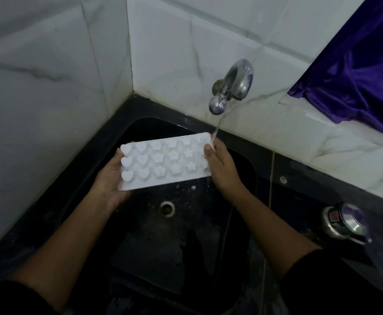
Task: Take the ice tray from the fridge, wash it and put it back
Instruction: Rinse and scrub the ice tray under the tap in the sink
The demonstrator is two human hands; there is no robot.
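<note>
A white ice tray (165, 162) with heart, flower and star shaped moulds is held over the black sink (140, 235), its bumpy underside facing up. My left hand (111, 180) grips its left end from below. My right hand (220, 164) holds the right end, thumb on the tray's top. A chrome tap (233, 85) on the tiled wall runs a thin stream of water that lands at the tray's far right corner, by my right fingers.
The sink drain (167, 206) lies below the tray. A steel pressure cooker lid (344, 223) rests on the dark counter at the right. A purple cloth (356, 64) hangs at the upper right. White tiled walls meet in a corner behind the sink.
</note>
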